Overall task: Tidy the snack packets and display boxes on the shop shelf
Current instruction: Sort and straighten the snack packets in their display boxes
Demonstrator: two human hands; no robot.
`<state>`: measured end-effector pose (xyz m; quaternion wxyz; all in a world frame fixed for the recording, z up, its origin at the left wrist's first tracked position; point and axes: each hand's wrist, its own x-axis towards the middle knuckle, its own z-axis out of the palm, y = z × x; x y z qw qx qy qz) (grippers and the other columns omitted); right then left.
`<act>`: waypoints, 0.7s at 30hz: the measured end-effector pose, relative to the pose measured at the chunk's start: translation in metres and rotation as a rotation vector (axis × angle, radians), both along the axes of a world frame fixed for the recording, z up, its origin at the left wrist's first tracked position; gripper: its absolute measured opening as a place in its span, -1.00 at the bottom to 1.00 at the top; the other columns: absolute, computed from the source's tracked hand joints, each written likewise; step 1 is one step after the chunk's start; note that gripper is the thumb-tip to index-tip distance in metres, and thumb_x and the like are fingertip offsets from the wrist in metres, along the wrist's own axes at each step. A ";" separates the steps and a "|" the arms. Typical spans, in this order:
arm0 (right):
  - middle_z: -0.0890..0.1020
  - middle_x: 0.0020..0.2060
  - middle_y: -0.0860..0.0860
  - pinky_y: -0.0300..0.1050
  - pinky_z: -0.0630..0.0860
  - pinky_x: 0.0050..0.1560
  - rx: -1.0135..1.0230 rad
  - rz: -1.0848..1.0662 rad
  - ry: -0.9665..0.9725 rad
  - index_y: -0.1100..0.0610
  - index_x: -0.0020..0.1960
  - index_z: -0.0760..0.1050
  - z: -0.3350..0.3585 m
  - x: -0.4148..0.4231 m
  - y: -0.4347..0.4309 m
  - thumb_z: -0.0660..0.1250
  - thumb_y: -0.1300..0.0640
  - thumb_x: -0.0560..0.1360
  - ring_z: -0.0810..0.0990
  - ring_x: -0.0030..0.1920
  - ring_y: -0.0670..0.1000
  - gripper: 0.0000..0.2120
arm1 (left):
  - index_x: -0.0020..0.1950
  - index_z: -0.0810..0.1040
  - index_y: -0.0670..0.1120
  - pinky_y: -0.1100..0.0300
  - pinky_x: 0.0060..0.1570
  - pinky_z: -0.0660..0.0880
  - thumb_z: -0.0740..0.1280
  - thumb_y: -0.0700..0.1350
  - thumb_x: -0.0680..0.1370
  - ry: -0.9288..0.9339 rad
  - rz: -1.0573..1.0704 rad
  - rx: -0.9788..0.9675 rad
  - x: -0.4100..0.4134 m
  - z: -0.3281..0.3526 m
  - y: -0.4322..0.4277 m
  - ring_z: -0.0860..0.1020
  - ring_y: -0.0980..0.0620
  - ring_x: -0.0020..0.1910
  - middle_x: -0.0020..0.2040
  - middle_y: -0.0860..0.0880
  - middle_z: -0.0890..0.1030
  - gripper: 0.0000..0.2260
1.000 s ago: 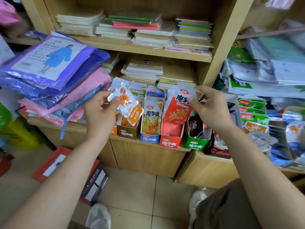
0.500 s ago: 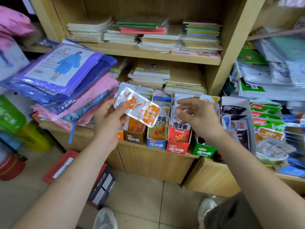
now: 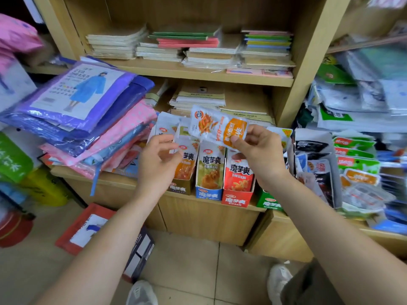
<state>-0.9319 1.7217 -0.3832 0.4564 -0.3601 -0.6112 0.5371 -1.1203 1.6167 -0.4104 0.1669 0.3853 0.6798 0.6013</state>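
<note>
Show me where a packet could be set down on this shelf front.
Only a narrow strip of bare ledge, between the raincoat packs and the brown display box. The floor tiles below are free. Crowded: the box row and the packet heap right of it.

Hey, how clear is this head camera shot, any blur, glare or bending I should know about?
Head view: centre sharp, print on the held packet and red box readable; right-edge stock smeared; glare on the raincoat pack; shelf upright leans with the wide lens.

Blurred packets (image 3: 364, 195) at right edge
</note>
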 end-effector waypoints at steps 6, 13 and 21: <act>0.73 -0.14 0.07 -0.13 0.65 -0.25 0.108 -0.168 -0.029 0.19 -0.01 0.60 0.010 0.051 0.014 0.42 0.26 0.54 0.72 -0.16 0.02 -0.96 | 0.14 0.64 0.06 0.32 -0.01 0.53 0.44 -0.13 0.55 0.345 -0.269 -0.173 0.040 -0.013 0.010 0.60 0.29 -0.05 -0.03 0.22 0.66 -0.81; 0.70 -0.30 -0.02 -0.09 0.62 -0.24 0.147 -0.381 -0.063 0.11 -0.16 0.61 0.013 0.140 0.027 0.46 0.22 0.51 0.68 -0.27 -0.04 -0.91 | 0.33 0.57 0.07 0.20 0.27 0.45 0.41 -0.05 0.57 0.787 -0.524 -0.085 0.121 -0.026 0.016 0.50 0.19 0.24 0.26 0.16 0.58 -0.68; 0.71 -0.28 0.01 -0.11 0.62 -0.25 0.157 -0.559 -0.145 0.18 -0.07 0.63 0.002 0.244 0.030 0.44 0.19 0.53 0.70 -0.22 -0.05 -0.95 | 0.42 0.52 -0.01 0.00 0.36 0.45 0.47 -0.08 0.51 1.085 -0.665 0.164 0.199 -0.049 0.040 0.45 -0.05 0.38 0.40 -0.01 0.52 -0.53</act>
